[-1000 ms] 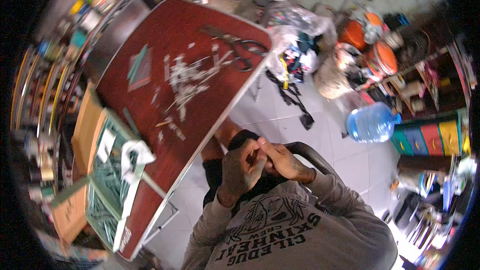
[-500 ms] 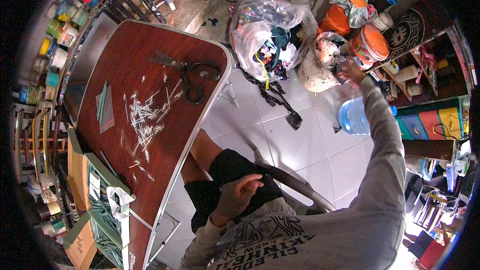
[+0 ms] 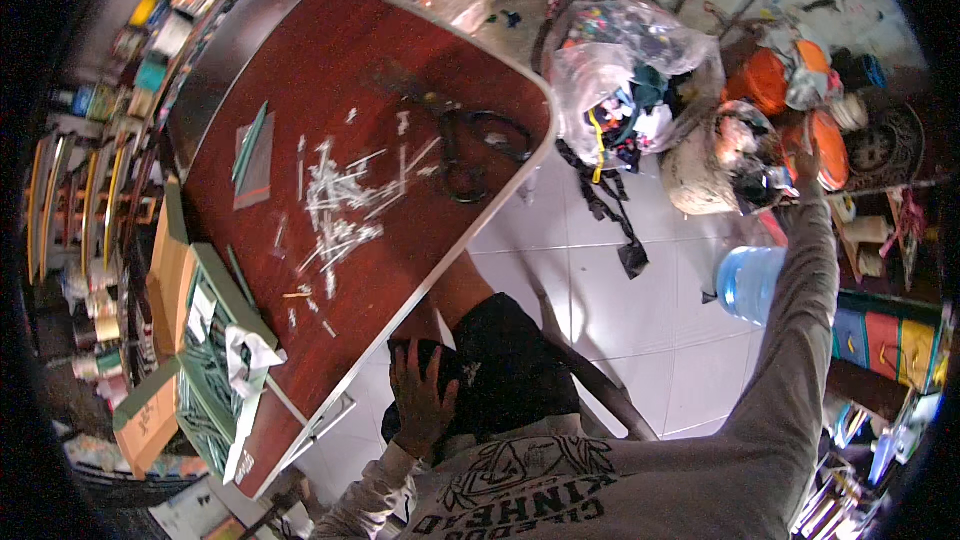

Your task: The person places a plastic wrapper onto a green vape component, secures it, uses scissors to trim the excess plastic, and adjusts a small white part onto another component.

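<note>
My right hand (image 3: 807,166), at the end of an outstretched arm, is at the orange lid (image 3: 828,148) of a tub, just right of a stained white bucket (image 3: 697,175). Its fingers are small and blurred, so a grip cannot be made out. Fingers spread, my left hand (image 3: 424,398) rests on the black shorts (image 3: 510,365) over my thigh and holds nothing. Left of me, the red-brown table (image 3: 400,280) bears a heap of thin whitish sticks (image 3: 340,195), large dark-handled scissors (image 3: 462,162) and a clear pouch (image 3: 256,172) with green strips.
An opened carton (image 3: 258,312) of green strips sits at the table's left edge. Beyond the table stands a clear bag (image 3: 640,40) stuffed with scraps. A blue water jug (image 3: 750,283) lies under my right forearm. Shelves of jars (image 3: 150,75) line the left side.
My right hand has moved from the stained bucket's rim rightward to the orange lid. My left hand has come down flat onto my thigh. The whole view has turned and shifted.
</note>
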A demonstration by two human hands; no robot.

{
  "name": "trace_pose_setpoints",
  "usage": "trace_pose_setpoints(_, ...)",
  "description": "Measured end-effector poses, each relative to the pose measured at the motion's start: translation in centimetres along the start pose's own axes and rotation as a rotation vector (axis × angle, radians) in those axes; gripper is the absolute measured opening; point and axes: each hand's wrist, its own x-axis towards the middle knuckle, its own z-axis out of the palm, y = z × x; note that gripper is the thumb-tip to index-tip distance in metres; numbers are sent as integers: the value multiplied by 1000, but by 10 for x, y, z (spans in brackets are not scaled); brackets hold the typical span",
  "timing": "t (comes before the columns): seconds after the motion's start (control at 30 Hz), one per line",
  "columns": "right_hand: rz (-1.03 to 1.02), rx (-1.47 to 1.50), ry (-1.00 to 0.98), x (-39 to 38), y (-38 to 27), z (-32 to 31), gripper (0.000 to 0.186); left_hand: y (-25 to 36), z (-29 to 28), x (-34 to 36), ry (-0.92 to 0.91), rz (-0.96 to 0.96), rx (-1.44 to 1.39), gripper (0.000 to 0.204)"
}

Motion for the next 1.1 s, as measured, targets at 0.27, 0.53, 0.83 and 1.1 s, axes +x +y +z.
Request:
trace_pose_setpoints(0.27, -5, -98, 33, -10, -12, -10, 70, -21, 15, -63, -89, -233, -311, 80)
trace_pose_setpoints(0.53, -27, -189, 118, -33, -16, -20, 85, -29, 11, -36, -331, -473, -284, 92)
trace_pose_setpoints(0.83, -666, 59, 328, -213, -121, 43, 102, -58, 25, -13, -312, -272, -428, 87)
trace_pose_setpoints(1.1, -1110, -145, -937, -609, -229, 63, 103, -43, -211, 20, -477, 440, -1110, 42)
